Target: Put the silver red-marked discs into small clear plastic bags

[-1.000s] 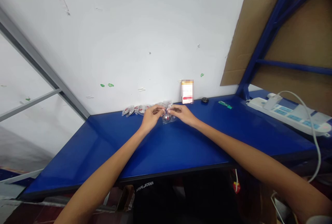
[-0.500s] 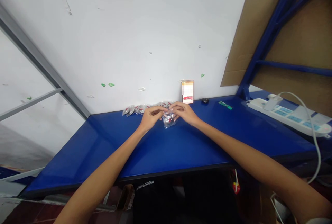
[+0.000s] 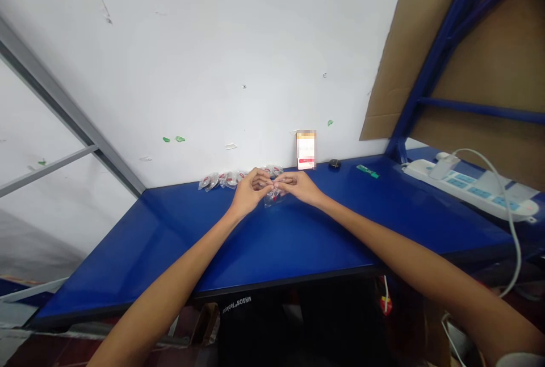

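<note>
Between my two hands hangs a small clear plastic bag (image 3: 271,199) with a shiny, round, silvery item and a red mark inside. My left hand (image 3: 251,190) pinches the bag's top edge from the left. From the right, my right hand (image 3: 299,187) pinches the same edge, its fingertips almost touching the left ones. Fingers cover the upper part of the bag. Just behind the hands, a row of similar bagged items (image 3: 212,181) with red marks lies along the wall, partly hidden by my left hand.
A phone with a lit screen (image 3: 306,150) leans on the wall. Right of it lie a small black round object (image 3: 334,164) and a green object (image 3: 368,171). A white power strip (image 3: 470,188) with a cable sits at the right of the blue table (image 3: 281,248).
My fingertips have drawn together at the bag's top, thumbs now meeting. The bag's lower part has tilted and shows less of the silvery item. The view has shifted slightly.
</note>
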The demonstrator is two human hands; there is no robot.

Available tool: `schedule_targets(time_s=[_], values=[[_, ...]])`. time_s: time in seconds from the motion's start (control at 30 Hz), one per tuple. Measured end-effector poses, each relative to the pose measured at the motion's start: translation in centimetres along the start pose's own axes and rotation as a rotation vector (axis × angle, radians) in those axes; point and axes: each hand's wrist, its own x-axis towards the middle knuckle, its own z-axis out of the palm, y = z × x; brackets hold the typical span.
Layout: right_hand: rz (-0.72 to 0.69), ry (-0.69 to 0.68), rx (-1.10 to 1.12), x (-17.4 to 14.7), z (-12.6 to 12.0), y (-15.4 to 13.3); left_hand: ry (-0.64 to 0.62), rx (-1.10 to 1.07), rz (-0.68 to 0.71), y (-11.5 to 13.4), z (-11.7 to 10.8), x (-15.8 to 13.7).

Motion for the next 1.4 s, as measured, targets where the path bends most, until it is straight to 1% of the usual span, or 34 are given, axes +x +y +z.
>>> schedule_targets(time_s=[0.07,0.17,0.23,0.3,0.33,0.4,0.43,0.5,0.53,0.57,0.63,0.67,0.7,0.73,0.8,0.87,0.9,0.93,1.03,1.1,1.27,1.4], values=[[-0.024,0.006,-0.038,0.0,-0.2,0.0,-0.052,0.012,-0.031,0.1,-0.4,0.1],[-0.014,0.009,-0.021,0.2,-0.3,0.4,-0.130,0.033,-0.095,-0.3,-0.8,0.3],[0.001,0.007,0.002,0.4,-0.2,0.8,-0.130,0.044,-0.113,-0.5,-1.3,0.7],[0.005,0.021,0.021,0.6,0.0,1.2,-0.101,0.073,-0.106,-0.6,-2.5,1.4],[0.004,0.035,0.024,0.7,-0.1,1.4,-0.076,0.099,-0.097,-0.6,-3.5,1.8],[-0.002,0.082,0.006,0.8,-0.4,1.4,0.067,0.188,-0.067,-0.4,-6.6,2.6],[-0.004,0.108,-0.014,0.8,-0.7,1.4,0.175,0.247,-0.044,-0.4,-8.6,2.9],[-0.002,0.143,-0.063,0.8,-1.4,1.1,0.451,0.457,0.007,-0.6,-12.9,3.1],[-0.001,0.151,-0.086,0.7,-1.7,1.0,0.553,0.591,0.027,-0.8,-14.9,2.9],[-0.005,0.152,-0.111,0.7,-2.0,1.0,0.613,0.722,0.032,-1.3,-16.8,2.6],[-0.042,0.144,-0.194,0.7,-2.3,1.0,0.663,0.945,-0.025,-2.7,-19.8,1.7],[-0.072,0.137,-0.261,0.7,-2.4,1.1,0.676,1.043,-0.066,-3.6,-20.8,1.2],[-0.103,0.130,-0.344,0.7,-2.5,1.2,0.667,1.122,-0.119,-4.5,-21.5,0.7],[-0.127,0.126,-0.438,0.7,-2.5,1.4,0.617,1.168,-0.182,-5.4,-22.0,0.4],[-0.149,0.128,-0.628,0.7,-2.5,1.6,0.411,1.165,-0.297,-7.0,-22.6,0.0],[-0.156,0.135,-0.789,0.6,-2.6,1.7,0.226,1.127,-0.362,-8.0,-22.9,0.1],[-0.163,0.135,-0.853,0.6,-2.6,1.7,0.168,1.119,-0.374,-8.3,-23.0,0.2],[-0.173,0.133,-0.908,0.6,-2.6,1.8,0.138,1.124,-0.375,-8.3,-23.1,0.4],[-0.186,0.102,-1.027,1.0,-2.6,2.6,0.134,1.162,-0.361,-7.8,-23.2,0.9],[-0.185,0.068,-1.072,1.5,-2.5,3.5,0.177,1.187,-0.346,-7.1,-23.0,1.0],[-0.178,-0.044,-1.017,2.5,-2.7,5.5,0.322,1.236,-0.230,-5.6,-21.3,1.1],[-0.172,-0.026,-1.044,2.3,-2.6,4.9,0.330,1.207,-0.138,-4.8,-19.5,1.8]])
